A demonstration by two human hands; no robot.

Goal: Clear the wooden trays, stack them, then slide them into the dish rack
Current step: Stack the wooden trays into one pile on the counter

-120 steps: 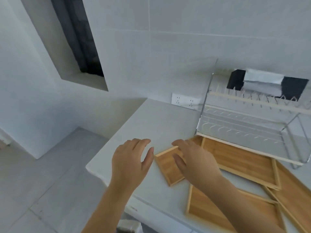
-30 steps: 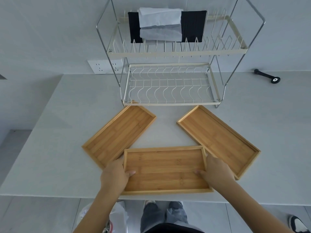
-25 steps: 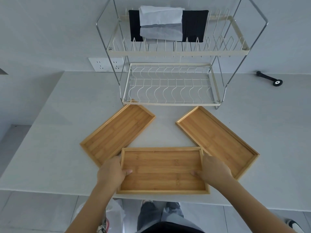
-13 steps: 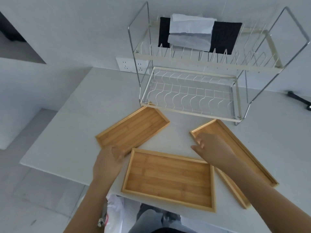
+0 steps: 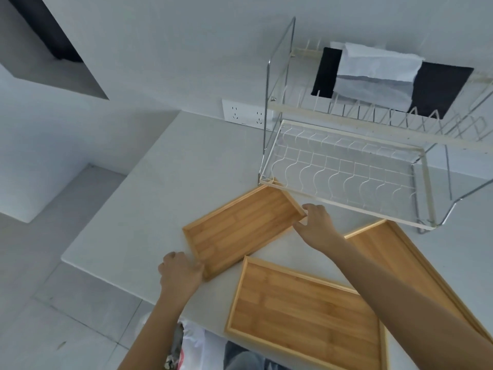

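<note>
Three empty wooden trays lie on the white counter (image 5: pixel 165 188). The left tray (image 5: pixel 242 228) sits at an angle, its far corner under the dish rack's front left corner. My left hand (image 5: pixel 181 271) grips its near corner. My right hand (image 5: pixel 317 225) holds its far right corner, fingers curled on the rim. The middle tray (image 5: pixel 304 313) lies at the counter's front edge. The right tray (image 5: pixel 405 260) is partly hidden behind my right forearm. The two-tier wire dish rack (image 5: pixel 346 166) stands behind the trays, its lower shelf empty.
Black and white cloths (image 5: pixel 378 73) hang on the rack's upper tier. A double wall socket (image 5: pixel 245 114) sits left of the rack. The counter's left edge drops to a tiled floor (image 5: pixel 53 289). A white bag (image 5: pixel 197 345) lies below the front edge.
Both hands have left the middle tray and moved onto the left tray's two corners. The head has turned left, so the rack now sits at the upper right.
</note>
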